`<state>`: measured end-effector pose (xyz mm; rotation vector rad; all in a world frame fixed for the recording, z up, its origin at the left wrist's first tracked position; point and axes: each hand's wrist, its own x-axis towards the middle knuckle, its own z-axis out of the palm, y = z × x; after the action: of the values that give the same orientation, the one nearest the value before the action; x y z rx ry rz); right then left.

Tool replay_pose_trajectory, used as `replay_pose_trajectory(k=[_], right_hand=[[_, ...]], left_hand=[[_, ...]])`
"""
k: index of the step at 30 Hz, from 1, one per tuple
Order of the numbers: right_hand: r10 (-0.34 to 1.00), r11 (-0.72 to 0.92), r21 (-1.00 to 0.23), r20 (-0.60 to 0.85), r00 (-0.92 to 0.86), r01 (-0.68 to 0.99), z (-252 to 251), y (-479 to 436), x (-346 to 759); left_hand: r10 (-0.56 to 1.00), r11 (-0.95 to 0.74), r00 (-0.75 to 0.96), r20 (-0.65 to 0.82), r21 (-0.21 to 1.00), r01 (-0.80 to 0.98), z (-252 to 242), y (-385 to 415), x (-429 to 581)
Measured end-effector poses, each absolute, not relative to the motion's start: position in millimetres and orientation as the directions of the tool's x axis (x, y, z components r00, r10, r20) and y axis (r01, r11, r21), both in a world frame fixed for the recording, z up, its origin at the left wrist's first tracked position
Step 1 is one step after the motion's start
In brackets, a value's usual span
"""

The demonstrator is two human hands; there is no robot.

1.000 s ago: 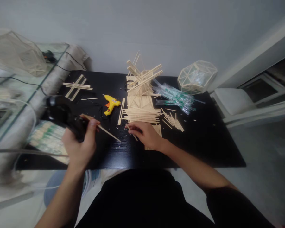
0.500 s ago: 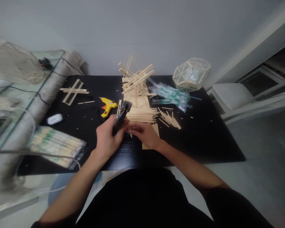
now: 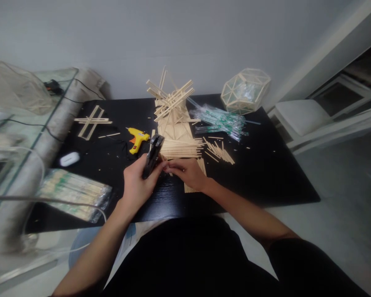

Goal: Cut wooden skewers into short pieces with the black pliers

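Observation:
My left hand (image 3: 139, 177) is wrapped round a dark, plier-like hand tool (image 3: 153, 154), whose head points up and away from me; its exact kind is unclear. Fingertips of my right hand (image 3: 187, 171) are pinched together right beside the left thumb. Between them a short thin wooden stick (image 3: 170, 173) pokes out below, mostly hidden by the fingers. Just beyond both hands lies a pile of thin wooden sticks (image 3: 181, 149). Under my right wrist runs another row of sticks (image 3: 190, 189).
A yellow glue gun (image 3: 137, 139) lies left of the piles. Crossed stick frames (image 3: 171, 99) stand at the back, another (image 3: 92, 121) at left. Plastic wrappers (image 3: 221, 121), short sticks (image 3: 219, 152), a polyhedron frame (image 3: 245, 91), a white case (image 3: 69, 159) and packaged sticks (image 3: 76, 194) share the black table.
The view has shifted slightly. The tool in my left hand has tilted a little, and my two hands' fingertips have come closer together.

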<state>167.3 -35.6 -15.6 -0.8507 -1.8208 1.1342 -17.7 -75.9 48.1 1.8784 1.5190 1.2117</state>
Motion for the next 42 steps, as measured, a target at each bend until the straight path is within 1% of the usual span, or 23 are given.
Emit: replay_pose_trajectory(k=[5, 9, 13, 17, 21, 26, 33, 37, 42], right_hand=[[0.789, 0.460, -0.867, 0.298, -0.538, 0.195, -15.3, -32.1, 171.6], [0.736, 0.533, -0.815, 0.313, -0.600, 0.229, -18.7, -28.8, 173.2], [0.705, 0.581, -0.790, 0.365, -0.609, 0.199, -22.8, -28.6, 173.8], [0.699, 0.606, -0.761, 0.368, -0.613, 0.233, -23.8, -30.7, 173.6], [0.685, 0.640, -0.731, 0.405, -0.606, 0.235, -25.3, -32.1, 173.0], [0.692, 0.642, -0.722, 0.401, -0.601, 0.258, -30.9, -33.2, 173.7], [0.709, 0.586, -0.758, 0.309, -0.634, 0.286, -28.4, -35.4, 174.1], [0.704, 0.587, -0.763, 0.315, -0.636, 0.272, -27.7, -36.3, 173.5], [0.704, 0.593, -0.759, 0.325, -0.632, 0.270, -29.4, -37.2, 173.4]], left_hand=[[0.947, -0.287, 0.020, 0.321, 0.817, 0.500, 45.3, -76.4, -17.1], [0.962, -0.241, -0.008, 0.275, 0.858, 0.454, 42.9, -75.9, -15.0], [0.963, -0.239, -0.015, 0.271, 0.874, 0.423, 39.0, -77.1, -13.7], [0.961, -0.249, -0.006, 0.276, 0.876, 0.413, 35.0, -79.2, -14.5], [0.966, -0.225, -0.024, 0.259, 0.879, 0.419, 33.0, -80.4, -15.8], [0.967, -0.226, -0.021, 0.253, 0.895, 0.386, 32.9, -80.8, -14.1], [0.978, -0.187, -0.028, 0.205, 0.934, 0.305, 28.0, -78.1, -14.9], [0.980, -0.183, -0.030, 0.197, 0.948, 0.261, 28.5, -76.9, -15.9], [0.982, -0.171, -0.031, 0.185, 0.952, 0.253, 28.9, -76.5, -16.0]])
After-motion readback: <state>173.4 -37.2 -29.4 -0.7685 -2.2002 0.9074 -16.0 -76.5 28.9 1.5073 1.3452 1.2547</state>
